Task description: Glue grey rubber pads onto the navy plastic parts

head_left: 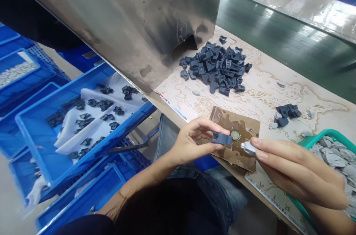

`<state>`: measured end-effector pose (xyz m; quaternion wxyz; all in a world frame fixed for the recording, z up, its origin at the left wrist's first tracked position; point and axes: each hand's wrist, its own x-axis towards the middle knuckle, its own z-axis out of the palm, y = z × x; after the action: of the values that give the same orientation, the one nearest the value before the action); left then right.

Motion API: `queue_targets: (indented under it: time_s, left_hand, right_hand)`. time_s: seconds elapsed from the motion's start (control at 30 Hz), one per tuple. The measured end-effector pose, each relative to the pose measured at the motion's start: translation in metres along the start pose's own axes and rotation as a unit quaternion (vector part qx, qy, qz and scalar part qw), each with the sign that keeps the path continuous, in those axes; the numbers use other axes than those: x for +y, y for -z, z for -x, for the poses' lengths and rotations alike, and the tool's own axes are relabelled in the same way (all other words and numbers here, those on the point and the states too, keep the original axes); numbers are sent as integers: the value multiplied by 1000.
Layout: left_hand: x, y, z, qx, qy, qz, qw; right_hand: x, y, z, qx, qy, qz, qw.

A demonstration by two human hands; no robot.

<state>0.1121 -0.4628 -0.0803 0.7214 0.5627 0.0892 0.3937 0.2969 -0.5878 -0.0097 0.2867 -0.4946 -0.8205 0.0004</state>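
Observation:
Between thumb and fingers, my left hand (191, 140) grips a dark blue-grey plastic part (221, 138). My right hand (297, 168) pinches a small light grey plastic piece (248, 148), held a short gap to the right of the dark part. Both are above a wet brown board (246, 125) with a small round cap-like disc (236, 135) on it. Behind lies a pile of similar dark plastic parts (217, 66). A small cluster of dark parts (288, 111) sits farther right, with light grey bits beside it.
A green basket (330, 133) of light grey pieces stands at the right. Blue crates (33, 125) are on the left, one holding dark parts on white sheets. A large metal panel (125, 12) rises at the back left. Beyond the map-printed table (267, 105) runs a green surface (278, 31).

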Motion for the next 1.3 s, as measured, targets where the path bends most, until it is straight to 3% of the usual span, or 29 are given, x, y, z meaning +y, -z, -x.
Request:
queue_targets:
  time_s: [0.43, 0.63, 0.8, 0.9, 1.0, 1.1, 1.17, 1.23, 1.3]
  left_hand:
    - [-3, -4, -2, -35, -100, -8, 994]
    - [-3, -3, -4, -52, -125, -30, 990]
    - [-6, -2, -6, -78, -156, -59, 983]
    - [-11, -4, -5, -73, -150, -51, 985]
    - [-15, -3, -10, -75, -95, -62, 991]
    - [-18, 10, -22, -98, -47, -168, 980]
    - [-20, 27, -32, -67, -75, -287, 953]
    - [-25, 48, -39, 18, -116, -404, 907]
    - [-32, 66, -44, 113, -115, -492, 856]
  right_hand:
    - [-12, -2, -12, 9, -54, -24, 998]
    - [-19, -19, -7, 108, -97, -35, 989]
    - [-21, -23, -5, 103, -94, -35, 990]
    - [-20, -23, -9, 105, -86, -15, 991]
    - [-15, -23, -17, 89, -83, -7, 993]
    - [1, -18, -24, 65, -157, -12, 985]
    - [25, -8, -26, 56, -269, -18, 961]
    - [62, 7, -24, 77, -407, -15, 910]
    - [107, 26, -20, 162, -514, 3, 842]
